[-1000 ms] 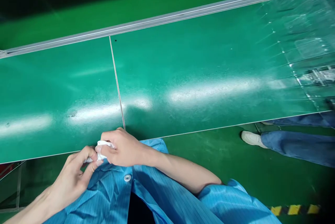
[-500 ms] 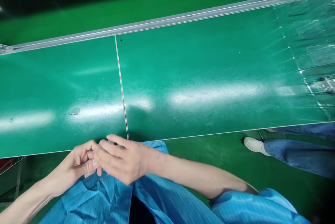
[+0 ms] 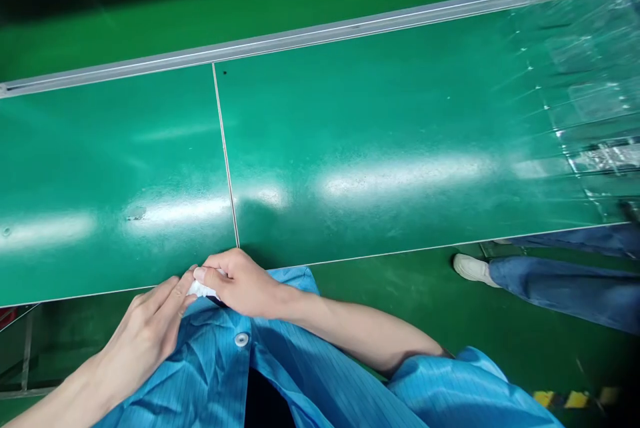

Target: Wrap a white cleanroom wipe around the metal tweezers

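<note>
A small crumpled white piece [image 3: 203,289], like thin cloth or tissue, shows between my two hands at the table's near edge. My right hand [image 3: 247,287] is closed round it, the thumb pressed on top. From the other side my left hand [image 3: 150,323] pinches it, fingers held together and back of the hand facing up. Fingers cover most of the piece, so its kind cannot be told. A narrow dark patch lies just under it. Both hands are in front of my blue striped smock [image 3: 190,355], which has a white button [image 3: 241,339].
The shiny green table [image 3: 350,115] has a seam [image 3: 225,148] across it and a metal rail [image 3: 300,36] along its far side. Clear plastic film [image 3: 590,101] covers its right end. Another person's jeans [image 3: 555,288] and white shoe [image 3: 473,269] show at right.
The white piece has come into sight between my hands. My left hand has turned palm down, and my right hand has rolled so its thumb is on top. The view has shifted slightly.
</note>
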`<action>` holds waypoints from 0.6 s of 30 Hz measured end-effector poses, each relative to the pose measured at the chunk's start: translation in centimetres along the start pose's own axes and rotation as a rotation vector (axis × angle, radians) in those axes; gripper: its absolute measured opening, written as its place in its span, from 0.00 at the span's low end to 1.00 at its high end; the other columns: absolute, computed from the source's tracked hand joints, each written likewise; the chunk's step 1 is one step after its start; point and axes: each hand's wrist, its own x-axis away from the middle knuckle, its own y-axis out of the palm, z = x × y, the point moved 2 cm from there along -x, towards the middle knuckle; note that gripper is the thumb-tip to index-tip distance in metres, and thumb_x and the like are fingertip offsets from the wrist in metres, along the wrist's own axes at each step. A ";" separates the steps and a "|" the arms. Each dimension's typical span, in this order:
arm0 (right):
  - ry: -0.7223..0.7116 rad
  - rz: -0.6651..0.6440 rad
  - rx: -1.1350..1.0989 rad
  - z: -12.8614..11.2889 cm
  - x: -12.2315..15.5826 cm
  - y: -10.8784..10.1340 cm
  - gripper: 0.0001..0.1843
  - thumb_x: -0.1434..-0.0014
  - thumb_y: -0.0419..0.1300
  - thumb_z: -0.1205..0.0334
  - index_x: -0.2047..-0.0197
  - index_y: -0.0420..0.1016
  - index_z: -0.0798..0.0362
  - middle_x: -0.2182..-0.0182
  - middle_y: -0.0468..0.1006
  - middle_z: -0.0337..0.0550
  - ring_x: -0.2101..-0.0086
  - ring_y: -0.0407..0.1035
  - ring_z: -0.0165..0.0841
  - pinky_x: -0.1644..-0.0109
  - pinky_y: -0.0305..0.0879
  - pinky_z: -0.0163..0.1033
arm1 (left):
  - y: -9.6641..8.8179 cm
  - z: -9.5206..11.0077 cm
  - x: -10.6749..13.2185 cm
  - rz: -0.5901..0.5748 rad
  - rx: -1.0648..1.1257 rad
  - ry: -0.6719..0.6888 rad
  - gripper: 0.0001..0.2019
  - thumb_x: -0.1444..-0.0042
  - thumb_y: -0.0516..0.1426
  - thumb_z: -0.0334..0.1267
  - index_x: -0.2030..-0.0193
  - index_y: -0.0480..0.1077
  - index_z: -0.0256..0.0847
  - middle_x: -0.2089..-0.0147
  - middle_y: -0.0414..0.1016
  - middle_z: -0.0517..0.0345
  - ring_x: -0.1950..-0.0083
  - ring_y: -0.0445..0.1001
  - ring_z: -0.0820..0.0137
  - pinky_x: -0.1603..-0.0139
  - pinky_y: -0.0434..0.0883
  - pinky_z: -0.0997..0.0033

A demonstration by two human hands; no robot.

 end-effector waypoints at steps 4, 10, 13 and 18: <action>-0.144 0.103 0.240 0.3 0.3 0.2 0.19 0.36 0.49 0.65 0.80 0.58 0.56 0.84 0.57 0.31 0.80 0.51 0.22 0.74 0.46 0.33 | 0.5 0.0 -0.8 -0.119 0.096 -0.252 0.10 0.35 0.46 0.34 0.53 0.66 0.38 0.62 0.72 0.54 0.66 0.72 0.73 0.65 0.68 0.76; -0.656 0.362 0.958 0.6 1.2 -1.5 0.16 0.34 0.44 0.68 0.64 0.72 0.58 0.70 0.74 0.44 0.68 0.68 0.31 0.64 0.60 0.37 | 2.8 -1.1 -1.6 -0.361 1.030 -0.883 0.20 0.43 0.53 0.53 0.74 0.62 0.36 0.78 0.59 0.62 0.78 0.55 0.78 0.77 0.54 0.76; -0.968 0.411 1.163 0.3 1.8 -2.1 0.16 0.33 0.44 0.63 0.53 0.71 0.58 0.56 0.75 0.50 0.54 0.67 0.40 0.49 0.62 0.47 | 4.0 -1.6 -1.8 -0.376 1.520 -1.078 0.20 0.54 0.61 0.52 0.73 0.61 0.36 0.81 0.55 0.64 0.82 0.48 0.81 0.82 0.43 0.76; -1.043 0.184 1.414 1.4 2.1 -1.6 0.17 0.33 0.42 0.62 0.57 0.71 0.58 0.62 0.76 0.51 0.63 0.70 0.40 0.59 0.65 0.46 | 5.3 -1.7 -1.9 -0.508 1.737 -1.070 0.20 0.63 0.66 0.45 0.73 0.65 0.32 0.79 0.59 0.59 0.81 0.48 0.82 0.80 0.42 0.77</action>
